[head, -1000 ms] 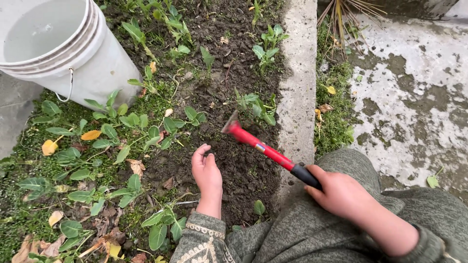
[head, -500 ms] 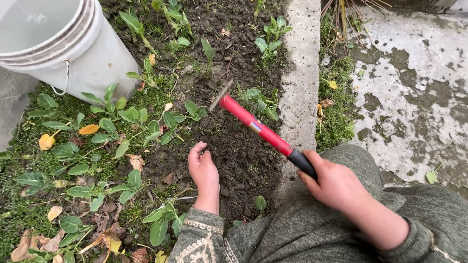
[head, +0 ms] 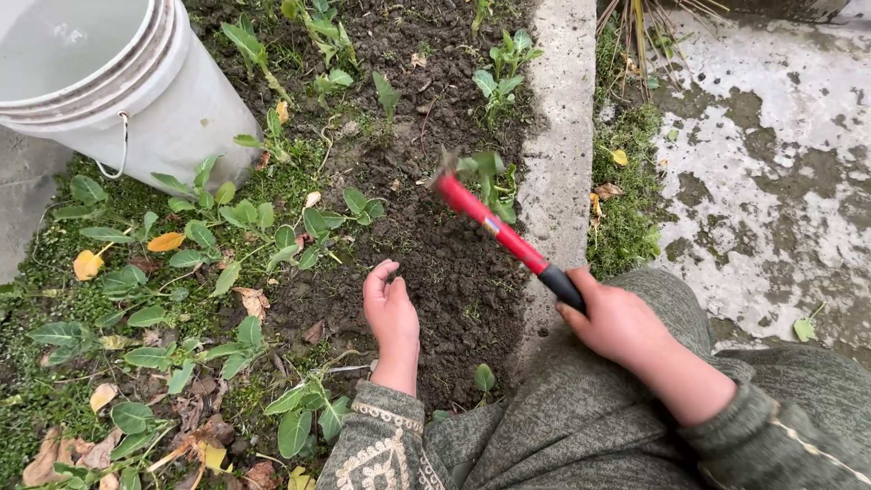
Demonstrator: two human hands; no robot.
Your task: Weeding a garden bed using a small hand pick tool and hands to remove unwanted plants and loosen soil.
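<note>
My right hand (head: pixel 617 322) grips the black end of a red-handled garden hoe (head: pixel 494 231). Its small metal blade (head: pixel 445 168) is at a leafy green weed (head: pixel 485 181) in the dark soil (head: pixel 445 272), beside the concrete curb. My left hand (head: pixel 390 313) rests on the soil below the blade, fingers loosely curled and holding nothing. Both sleeves are grey-green knit, the left with a pale embroidered cuff.
A white plastic bucket (head: pixel 172 109) with a wire handle stands at the top left. Low green plants (head: pixel 227 227) and yellow fallen leaves cover the ground on the left. A concrete curb (head: pixel 553 136) borders the bed, with mossy, wet paving (head: pixel 771 163) to the right.
The hoe swung up off the soil, then forward and right; its blade now sits at the leafy weed near the curb. My left hand shifted slightly right on the soil.
</note>
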